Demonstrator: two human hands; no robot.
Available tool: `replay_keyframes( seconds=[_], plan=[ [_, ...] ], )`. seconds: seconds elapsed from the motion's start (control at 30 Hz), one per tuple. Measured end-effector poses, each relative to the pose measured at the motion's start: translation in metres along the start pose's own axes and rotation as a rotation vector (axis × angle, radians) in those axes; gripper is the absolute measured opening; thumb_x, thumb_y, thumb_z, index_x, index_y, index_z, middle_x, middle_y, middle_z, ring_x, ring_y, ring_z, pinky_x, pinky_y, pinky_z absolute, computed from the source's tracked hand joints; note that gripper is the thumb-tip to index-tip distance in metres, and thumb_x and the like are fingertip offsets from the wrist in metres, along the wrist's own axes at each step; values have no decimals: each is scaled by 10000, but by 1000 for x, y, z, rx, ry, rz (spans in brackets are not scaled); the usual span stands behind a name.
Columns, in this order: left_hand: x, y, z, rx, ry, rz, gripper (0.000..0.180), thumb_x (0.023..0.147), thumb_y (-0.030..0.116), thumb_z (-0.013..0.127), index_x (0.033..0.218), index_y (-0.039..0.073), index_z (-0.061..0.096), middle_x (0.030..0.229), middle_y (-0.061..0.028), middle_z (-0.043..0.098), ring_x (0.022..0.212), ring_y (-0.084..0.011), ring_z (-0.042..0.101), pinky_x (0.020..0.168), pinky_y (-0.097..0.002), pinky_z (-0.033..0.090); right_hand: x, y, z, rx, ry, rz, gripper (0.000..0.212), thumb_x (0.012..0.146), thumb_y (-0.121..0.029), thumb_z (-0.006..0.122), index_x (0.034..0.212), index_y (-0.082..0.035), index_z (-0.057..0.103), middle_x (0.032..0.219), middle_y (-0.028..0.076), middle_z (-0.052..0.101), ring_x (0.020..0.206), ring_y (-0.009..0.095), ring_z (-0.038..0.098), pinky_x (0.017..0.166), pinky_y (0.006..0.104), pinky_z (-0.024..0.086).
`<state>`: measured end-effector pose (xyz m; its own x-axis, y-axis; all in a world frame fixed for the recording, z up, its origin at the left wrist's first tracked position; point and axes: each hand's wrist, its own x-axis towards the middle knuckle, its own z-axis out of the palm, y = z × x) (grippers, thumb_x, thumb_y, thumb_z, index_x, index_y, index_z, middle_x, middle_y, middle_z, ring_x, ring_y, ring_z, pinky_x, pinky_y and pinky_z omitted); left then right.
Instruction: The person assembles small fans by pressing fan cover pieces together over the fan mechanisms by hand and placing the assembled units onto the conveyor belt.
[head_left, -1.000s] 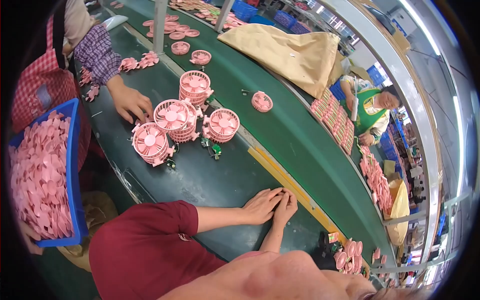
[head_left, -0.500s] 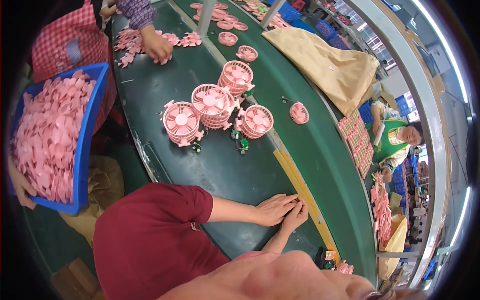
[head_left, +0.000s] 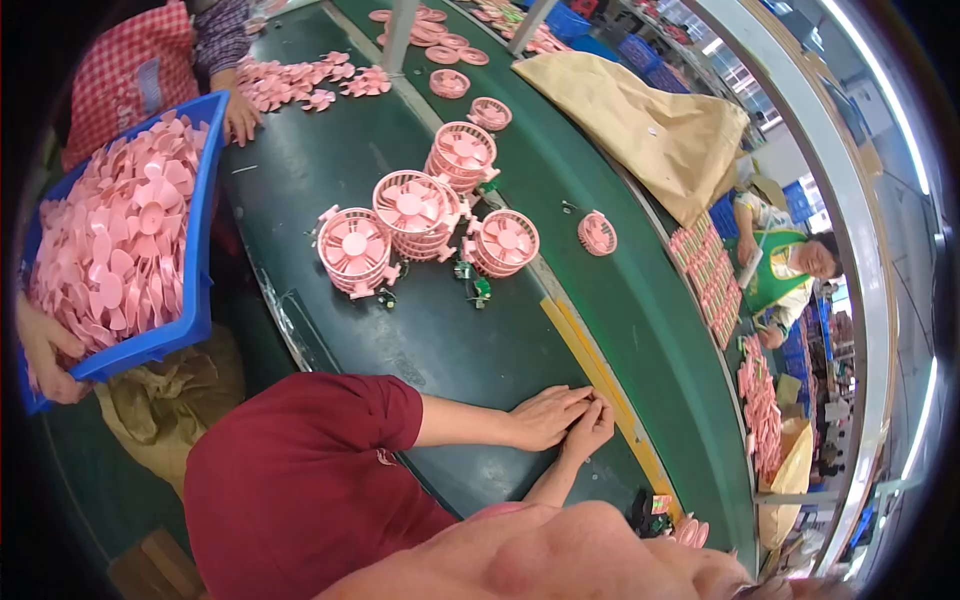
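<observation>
Both of my hands rest together on the dark green work surface, beside a yellow strip (head_left: 590, 365). My left hand (head_left: 545, 416) lies with its fingers stretched toward the right one. My right hand (head_left: 590, 428) has its fingers curled and touching the left fingertips; whatever they may hold is hidden. Ahead of my hands stand several pink fan housings with blades inside: a left one (head_left: 354, 250), a middle stack (head_left: 415, 205), a back one (head_left: 464, 152) and a right one (head_left: 504, 242). Small green circuit boards (head_left: 481, 290) hang from them on wires.
At left a co-worker's hand (head_left: 50, 350) holds a tilted blue bin (head_left: 205, 240) full of pink fan blades. The co-worker's other hand (head_left: 240, 115) is near a blade pile (head_left: 300, 82). A green belt (head_left: 640, 300) carries a pink housing (head_left: 597, 233). Across it sits another person (head_left: 785, 270).
The co-worker's hand has drawn back left from the blade pile toward the bin. The bin has shifted and tilted, showing more blades. My hands have stayed in place.
</observation>
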<state>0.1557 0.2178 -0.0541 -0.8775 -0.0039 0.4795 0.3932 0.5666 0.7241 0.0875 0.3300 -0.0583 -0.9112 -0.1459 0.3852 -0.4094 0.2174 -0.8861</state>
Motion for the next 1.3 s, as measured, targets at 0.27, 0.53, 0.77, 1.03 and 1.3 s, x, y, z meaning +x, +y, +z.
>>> replay_keyframes(
  seconds=[0.27, 0.53, 0.77, 1.03, 1.3],
  plan=[
    [-1, 0, -4, 1, -38, -2, 552, 842, 130, 601, 1346, -26, 441, 1439, -234, 401, 1378, -346, 350, 1133, -495, 280, 1, 1, 2, 35, 29, 61, 189, 965, -52, 511, 985, 48, 670, 933, 109, 698, 853, 165, 646, 788, 300, 518],
    [-4, -2, -6, 33, -36, -23, 589, 831, 129, 608, 1368, -14, 412, 1440, -248, 393, 1384, -350, 337, 1131, -499, 279, 1, 0, 7, 90, 19, 65, 195, 983, -54, 500, 985, 48, 667, 918, 97, 695, 849, 147, 646, 788, 272, 516],
    [-1, 0, 0, 0, -41, -28, 542, 838, 116, 591, 1347, -11, 457, 1389, -188, 468, 1372, -317, 369, 1134, -487, 286, 0, 2, 1, 67, 14, 54, 195, 985, -54, 496, 1011, 55, 654, 922, 118, 697, 839, 156, 649, 777, 280, 523],
    [-2, -2, 0, 24, 1, 0, 549, 821, 104, 607, 1341, -3, 465, 1401, -193, 445, 1310, -314, 432, 1126, -476, 300, 0, -2, 4, 49, -7, 30, 178, 976, -51, 511, 998, 59, 649, 911, 122, 695, 834, 166, 650, 762, 294, 522],
    [-1, 1, -3, 12, 20, 5, 551, 805, 95, 623, 1325, -5, 473, 1392, -211, 434, 1247, -341, 474, 1115, -467, 312, 0, -6, 3, 32, -10, 29, 193, 978, -59, 503, 997, 58, 655, 918, 124, 697, 840, 169, 653, 771, 298, 524]
  ],
)
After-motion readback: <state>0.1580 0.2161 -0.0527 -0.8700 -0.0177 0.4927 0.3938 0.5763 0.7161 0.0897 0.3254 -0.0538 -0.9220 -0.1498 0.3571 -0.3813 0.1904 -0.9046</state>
